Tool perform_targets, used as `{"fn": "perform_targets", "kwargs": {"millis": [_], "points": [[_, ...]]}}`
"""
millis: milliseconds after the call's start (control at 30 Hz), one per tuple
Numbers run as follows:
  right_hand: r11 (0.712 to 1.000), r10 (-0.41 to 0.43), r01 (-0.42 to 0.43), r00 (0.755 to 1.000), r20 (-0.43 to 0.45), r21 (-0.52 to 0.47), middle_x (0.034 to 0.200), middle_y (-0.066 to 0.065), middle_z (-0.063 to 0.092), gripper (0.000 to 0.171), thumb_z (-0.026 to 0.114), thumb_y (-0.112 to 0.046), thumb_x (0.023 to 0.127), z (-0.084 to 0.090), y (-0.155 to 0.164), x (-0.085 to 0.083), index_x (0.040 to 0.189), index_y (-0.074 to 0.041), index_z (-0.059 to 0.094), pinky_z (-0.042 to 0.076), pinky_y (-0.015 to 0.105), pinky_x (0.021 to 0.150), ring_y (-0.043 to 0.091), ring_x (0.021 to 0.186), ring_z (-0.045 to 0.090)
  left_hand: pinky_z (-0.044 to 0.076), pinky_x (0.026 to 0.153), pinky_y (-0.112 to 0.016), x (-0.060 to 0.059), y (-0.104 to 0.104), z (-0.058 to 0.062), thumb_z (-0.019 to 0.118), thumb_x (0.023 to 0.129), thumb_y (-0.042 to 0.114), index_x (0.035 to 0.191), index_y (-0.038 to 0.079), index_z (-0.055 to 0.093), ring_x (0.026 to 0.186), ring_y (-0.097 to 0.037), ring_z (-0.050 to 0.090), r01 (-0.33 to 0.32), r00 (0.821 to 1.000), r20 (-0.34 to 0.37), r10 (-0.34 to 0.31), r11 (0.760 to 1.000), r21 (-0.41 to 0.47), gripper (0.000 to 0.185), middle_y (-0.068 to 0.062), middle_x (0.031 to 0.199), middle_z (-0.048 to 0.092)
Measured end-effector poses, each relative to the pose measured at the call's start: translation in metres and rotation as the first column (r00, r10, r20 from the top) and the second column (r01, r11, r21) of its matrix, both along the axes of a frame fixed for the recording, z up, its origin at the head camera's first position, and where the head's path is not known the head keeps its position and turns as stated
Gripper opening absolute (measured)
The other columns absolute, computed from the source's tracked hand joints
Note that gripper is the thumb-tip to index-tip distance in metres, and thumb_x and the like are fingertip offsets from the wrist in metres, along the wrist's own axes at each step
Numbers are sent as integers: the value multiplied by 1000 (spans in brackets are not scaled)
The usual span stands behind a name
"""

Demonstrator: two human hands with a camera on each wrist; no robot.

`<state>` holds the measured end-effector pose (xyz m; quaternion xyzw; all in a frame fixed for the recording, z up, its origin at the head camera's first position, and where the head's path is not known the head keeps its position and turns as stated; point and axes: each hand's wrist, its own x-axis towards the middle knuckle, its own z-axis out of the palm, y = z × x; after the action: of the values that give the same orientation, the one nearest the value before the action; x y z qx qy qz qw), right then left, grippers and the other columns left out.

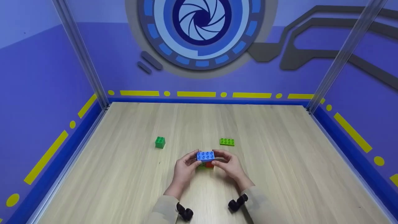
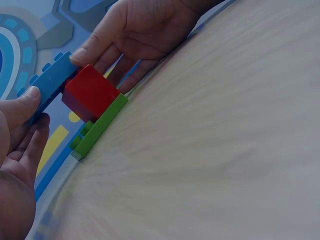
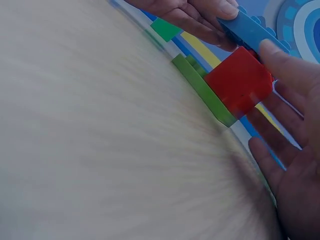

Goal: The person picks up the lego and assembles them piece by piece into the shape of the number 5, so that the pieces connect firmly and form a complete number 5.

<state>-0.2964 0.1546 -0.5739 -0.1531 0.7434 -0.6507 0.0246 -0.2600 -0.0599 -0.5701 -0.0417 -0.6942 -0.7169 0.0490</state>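
Observation:
A small stack stands on the wooden table (image 1: 279,174): a flat green plate (image 1: 201,167) (image 2: 97,130) (image 3: 200,87) at the bottom, a red brick (image 1: 210,165) (image 2: 90,92) (image 3: 240,82) on it, and a long blue brick (image 1: 205,156) (image 2: 50,85) (image 3: 255,31) on top. My left hand (image 1: 193,158) (image 2: 35,107) pinches the blue brick's left end, thumb on its near side. My right hand (image 1: 219,155) (image 3: 272,75) grips the right end in the same way, its fingers curled behind the red brick.
A green cube (image 1: 160,142) (image 3: 166,29) sits to the back left of the stack. A flat light-green plate (image 1: 227,142) lies to the back right. Blue walls with yellow stripes and metal posts enclose the table.

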Motion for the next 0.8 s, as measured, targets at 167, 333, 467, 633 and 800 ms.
{"fn": "perform_targets", "kwargs": {"millis": [167, 333, 467, 633, 800], "points": [[998, -21, 19, 999, -39, -54, 130, 23, 70, 45, 79, -3, 88, 0, -1, 0, 131, 3, 67, 58, 37, 105, 10, 112, 68, 56, 102, -22, 1, 1, 1, 70, 94, 1, 140, -3, 60, 128, -34, 64, 0, 1000, -3, 0, 1000, -11, 47, -19, 141, 64], [998, -31, 28, 998, -58, -48, 130, 22, 70, 43, 80, -5, 88, 1, -2, 2, 129, 2, 69, 58, 39, 104, 7, 110, 68, 56, 102, -22, 2, 1, 1, 70, 95, 1, 140, 0, 61, 129, -34, 63, 2, 1000, -5, -2, 1000, -27, 47, -17, 143, 64], [998, -25, 22, 998, -51, -53, 130, 22, 70, 43, 79, -5, 88, 2, -2, 2, 129, 2, 69, 58, 36, 104, 8, 110, 68, 56, 102, -22, 1, 1, 1, 70, 95, 2, 139, 0, 62, 128, -34, 64, -1, 1000, -19, 0, 999, -34, 45, -18, 141, 64], [998, -34, 33, 999, -29, -47, 128, 22, 71, 40, 79, -5, 88, 2, -2, 1, 127, 2, 70, 58, 37, 104, 9, 111, 68, 56, 103, -23, 1, 1, 0, 71, 95, 3, 139, -1, 62, 128, -35, 64, -1, 999, -33, -1, 999, -40, 45, -18, 141, 65], [998, -48, 47, 999, -21, -41, 127, 22, 71, 39, 80, -5, 88, 2, -3, 1, 125, 1, 71, 58, 41, 105, 10, 110, 69, 56, 103, -23, 1, 2, 0, 71, 95, 4, 139, 0, 62, 128, -35, 64, 4, 999, -36, -5, 999, -34, 45, -19, 141, 64]]}}
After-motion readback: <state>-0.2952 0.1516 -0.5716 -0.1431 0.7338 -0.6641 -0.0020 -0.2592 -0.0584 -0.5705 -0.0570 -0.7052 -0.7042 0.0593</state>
